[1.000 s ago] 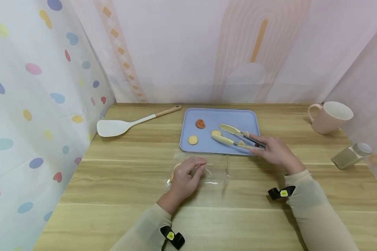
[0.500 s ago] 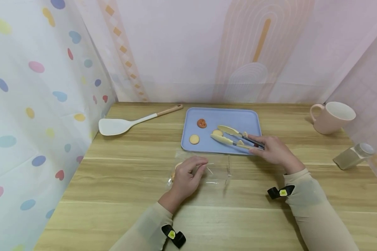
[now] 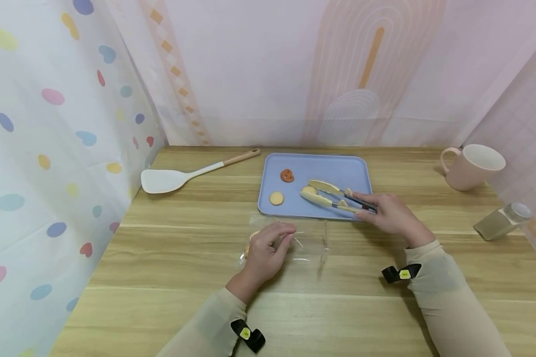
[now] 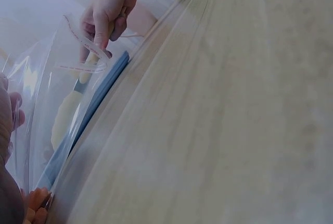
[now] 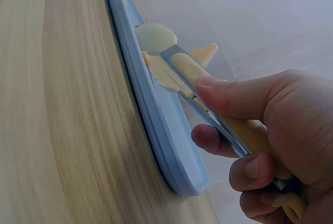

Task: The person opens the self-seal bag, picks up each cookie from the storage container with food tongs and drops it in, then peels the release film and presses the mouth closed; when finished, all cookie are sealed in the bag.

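My right hand (image 3: 390, 215) holds a pair of cream-tipped tongs (image 3: 318, 199) low over the blue tray (image 3: 339, 166). A round pale biscuit (image 3: 309, 190) lies between the spread tong tips. Also on the tray are another pale biscuit (image 3: 276, 199) and a reddish-brown smiley-shaped piece (image 3: 287, 175). In front of the tray, my left hand (image 3: 265, 253) pinches a clear plastic bag (image 3: 311, 243). Several pieces (image 4: 36, 203) show inside the bag in the left wrist view, partly hidden by the hand. Thumb and fingers wrap the tong handles (image 5: 244, 135) in the right wrist view.
A white spatula (image 3: 163, 180) with a wooden handle lies left of the tray. To the right stand a pink mug (image 3: 466, 168) and, nearer, a tilted-looking shaker jar (image 3: 500, 223). Patterned curtains (image 3: 250, 74) border the wooden table (image 3: 183, 267).
The tong tips have drawn slightly closer together around the pale biscuit, the far tip shifting a little left and nearer. The left hand and bag stay put; the head view has shifted slightly.
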Demonstrator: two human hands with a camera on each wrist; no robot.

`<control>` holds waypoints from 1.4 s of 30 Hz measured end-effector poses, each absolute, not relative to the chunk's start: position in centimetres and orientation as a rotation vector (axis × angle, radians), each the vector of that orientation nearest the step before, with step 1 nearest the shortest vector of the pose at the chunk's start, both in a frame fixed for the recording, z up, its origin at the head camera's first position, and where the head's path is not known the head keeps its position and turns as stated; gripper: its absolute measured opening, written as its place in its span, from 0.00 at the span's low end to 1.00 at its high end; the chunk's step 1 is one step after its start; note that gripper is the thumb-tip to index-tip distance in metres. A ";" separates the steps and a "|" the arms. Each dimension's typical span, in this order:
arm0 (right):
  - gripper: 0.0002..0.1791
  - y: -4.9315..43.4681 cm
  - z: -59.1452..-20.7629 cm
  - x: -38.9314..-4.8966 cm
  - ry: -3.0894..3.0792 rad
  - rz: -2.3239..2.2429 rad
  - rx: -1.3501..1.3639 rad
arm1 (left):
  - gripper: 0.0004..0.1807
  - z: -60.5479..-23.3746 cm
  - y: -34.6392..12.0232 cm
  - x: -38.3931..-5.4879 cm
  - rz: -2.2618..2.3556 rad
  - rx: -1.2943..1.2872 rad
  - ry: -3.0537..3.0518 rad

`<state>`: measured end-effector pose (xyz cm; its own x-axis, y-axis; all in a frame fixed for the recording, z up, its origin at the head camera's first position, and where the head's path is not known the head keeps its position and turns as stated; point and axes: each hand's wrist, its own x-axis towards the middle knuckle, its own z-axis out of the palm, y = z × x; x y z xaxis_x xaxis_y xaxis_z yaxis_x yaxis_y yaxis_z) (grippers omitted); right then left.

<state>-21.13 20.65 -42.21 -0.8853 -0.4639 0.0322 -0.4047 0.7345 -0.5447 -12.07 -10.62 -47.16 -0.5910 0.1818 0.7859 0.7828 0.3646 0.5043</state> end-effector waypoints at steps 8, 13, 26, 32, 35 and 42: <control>0.31 21.6 -42.2 -20.4 2.815 -0.886 -0.685 | 0.06 -47.4 -10.1 -12.0 -1.209 -0.837 -2.021; 0.30 22.5 -41.9 -19.9 2.820 -0.918 -0.715 | 0.06 -47.3 -10.0 -11.9 -1.202 -0.838 -2.076; 0.28 25.1 -39.6 -15.8 2.893 -0.988 -0.948 | 0.06 -47.6 -10.1 -12.1 -1.211 -0.827 -2.111; 0.29 26.0 -38.9 -13.6 2.915 -0.982 -1.046 | 0.06 -47.5 -10.3 -12.1 -1.241 -0.787 -2.122; 0.30 26.3 -38.7 -12.7 2.897 -0.995 -1.068 | 0.06 -47.6 -10.4 -12.1 -1.257 -0.779 -2.121; 0.30 26.8 -38.5 -10.8 2.824 -1.017 -1.127 | 0.07 -47.4 -10.5 -12.1 -1.264 -0.769 -2.092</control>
<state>-10.83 26.83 -38.55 -0.7509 -0.5983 0.2796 -0.6393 0.5522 -0.5352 -12.07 -10.47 -47.37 -0.6715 0.1799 0.7188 0.7199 0.3879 0.5755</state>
